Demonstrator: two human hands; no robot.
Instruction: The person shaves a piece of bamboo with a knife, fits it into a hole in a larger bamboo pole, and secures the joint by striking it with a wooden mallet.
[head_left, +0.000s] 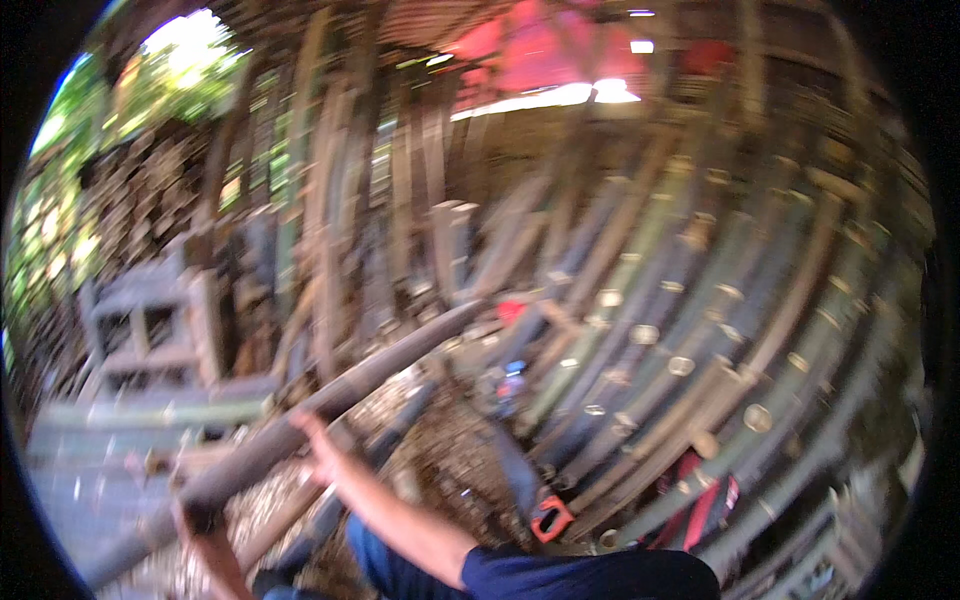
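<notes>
A long, thick, dark bamboo pole (350,385) slants across the view, from the lower left up to the middle. My right hand (318,450) is against its near side, with fingertips over the top and the thumb spread lower down. My left hand (195,518) holds the same pole from beneath, farther toward its lower-left end; most of its fingers are hidden behind the pole. Motion smears the picture, so the fingers show only roughly. Right of my knee, a handsaw with an orange handle (551,517) leans among the poles.
Many bamboo poles (640,335) lie side by side along the right. At left stand a wooden frame (150,325) and stacked cut wood (150,180). Chips and shavings (440,480) cover the ground. A red and black bag (700,505) sits under poles at lower right.
</notes>
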